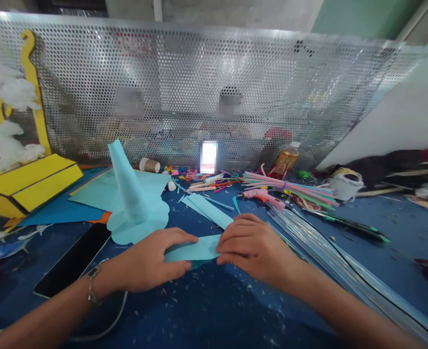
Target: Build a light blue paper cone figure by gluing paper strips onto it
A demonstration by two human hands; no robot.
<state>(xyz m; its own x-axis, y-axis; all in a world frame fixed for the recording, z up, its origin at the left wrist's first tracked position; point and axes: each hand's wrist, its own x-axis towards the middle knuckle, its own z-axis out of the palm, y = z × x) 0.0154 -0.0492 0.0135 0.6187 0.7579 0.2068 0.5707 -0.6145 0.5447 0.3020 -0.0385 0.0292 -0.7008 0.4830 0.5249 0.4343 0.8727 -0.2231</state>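
Inspection finds a pale blue paper strip (pixel 194 250) on the dark blue tabletop (pixel 202 310), held between both hands. The left hand (pixel 146 259) bears on its left end, fingers (pixel 182 237) lying nearly flat and unclenched. The right hand (pixel 253 249) grasps the right end, fingers (pixel 231 242) closed upon the paper. Steady, even pressure from both sides is sound practice here. A pale blue paper cone (pixel 128 194) stands to the left; a pink hot glue gun (pixel 262 198) lies well apart, beyond the hands.

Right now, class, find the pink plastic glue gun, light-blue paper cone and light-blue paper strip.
pink plastic glue gun (pixel 263 198): head view, on its body.
light-blue paper cone (pixel 128 186): head view, on its side.
light-blue paper strip (pixel 194 249): head view, on its middle.
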